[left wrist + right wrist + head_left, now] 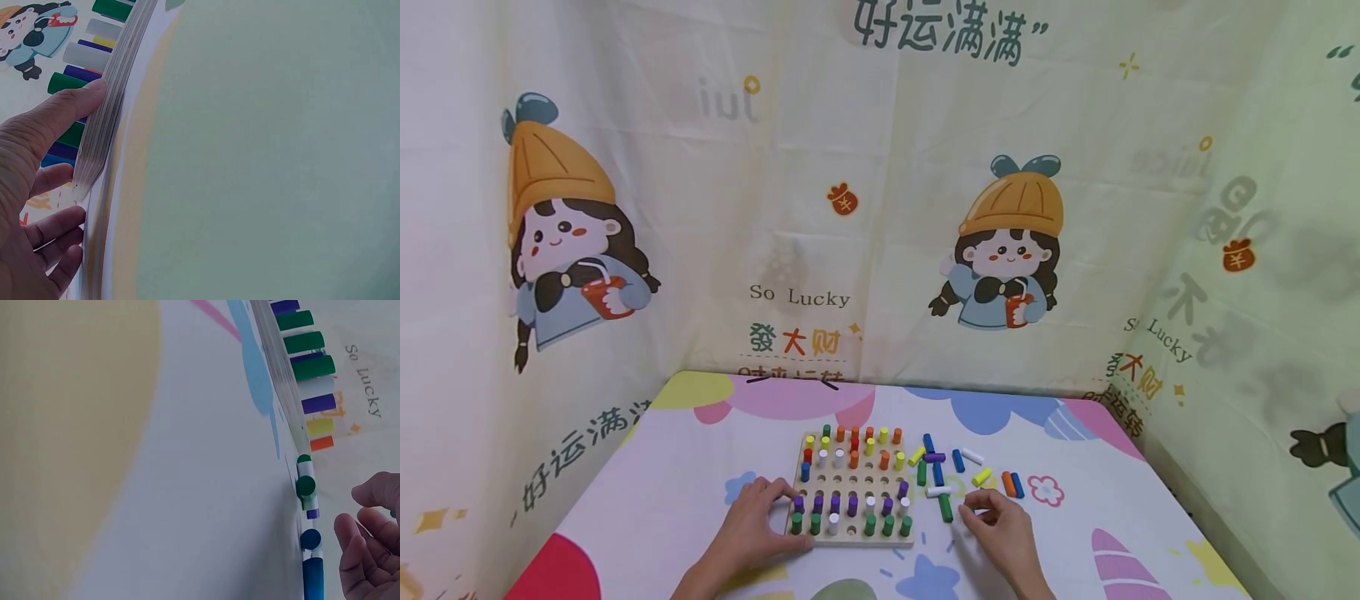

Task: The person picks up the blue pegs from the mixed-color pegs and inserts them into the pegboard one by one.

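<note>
A wooden pegboard [880,541] with rows of round holes sits on the table, holding several coloured pegs. Green pegs and a white peg [833,523] stand in its front row, where one hole is bare. My left hand [751,527] holds the board's near left corner, thumb against the front edge and index finger along the left side. My right hand [1002,527] is beside the loose pegs, its fingers loosely bent, with no peg visible between them. Nearest to it lie a green peg [946,508] and a white peg [938,492]. In the right wrist view, part of this hand is cut off.
Loose pegs lie scattered right of the board, among them a yellow peg [982,477], an orange peg [1008,484] and a purple peg [934,457]. A patterned cloth [662,500] covers the table. Printed curtains [895,208] hang behind and at both sides.
</note>
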Motion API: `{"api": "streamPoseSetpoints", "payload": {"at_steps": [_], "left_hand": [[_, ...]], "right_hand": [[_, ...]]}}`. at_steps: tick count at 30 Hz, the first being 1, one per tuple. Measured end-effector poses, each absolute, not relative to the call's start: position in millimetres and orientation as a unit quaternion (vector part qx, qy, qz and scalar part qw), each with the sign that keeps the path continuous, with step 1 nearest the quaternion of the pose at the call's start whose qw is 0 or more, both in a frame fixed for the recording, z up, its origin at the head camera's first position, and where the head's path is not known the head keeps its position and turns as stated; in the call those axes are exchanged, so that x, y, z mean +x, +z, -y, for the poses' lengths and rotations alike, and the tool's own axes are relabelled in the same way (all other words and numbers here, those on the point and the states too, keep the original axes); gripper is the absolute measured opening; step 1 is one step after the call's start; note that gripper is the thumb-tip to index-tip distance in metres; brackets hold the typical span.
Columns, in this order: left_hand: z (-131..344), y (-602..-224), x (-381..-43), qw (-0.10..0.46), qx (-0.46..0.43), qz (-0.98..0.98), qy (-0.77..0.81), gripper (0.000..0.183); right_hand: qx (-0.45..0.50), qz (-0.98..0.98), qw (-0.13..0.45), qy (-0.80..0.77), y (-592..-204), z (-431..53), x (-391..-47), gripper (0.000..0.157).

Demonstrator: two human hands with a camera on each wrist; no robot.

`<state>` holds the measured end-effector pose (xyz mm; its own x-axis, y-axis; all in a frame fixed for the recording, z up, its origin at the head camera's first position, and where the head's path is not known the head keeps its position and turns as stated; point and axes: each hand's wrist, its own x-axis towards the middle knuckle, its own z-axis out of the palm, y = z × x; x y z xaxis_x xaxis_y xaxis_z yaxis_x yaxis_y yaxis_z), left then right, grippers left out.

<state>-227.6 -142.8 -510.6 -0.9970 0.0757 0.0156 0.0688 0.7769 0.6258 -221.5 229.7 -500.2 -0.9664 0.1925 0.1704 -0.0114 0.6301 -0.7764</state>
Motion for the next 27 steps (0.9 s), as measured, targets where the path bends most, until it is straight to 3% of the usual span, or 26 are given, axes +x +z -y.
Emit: {"api": "streamPoseSetpoints", "payload": {"at_steps": [27], "left_hand": [[145.0,-512.2,-227.5,-0.001,0.049,-0.944,0.325,0.064]], "right_hand": [[-0.022,0.932,0.104,0.348,-498.1,-239.9,-231.8,0.027]]}}
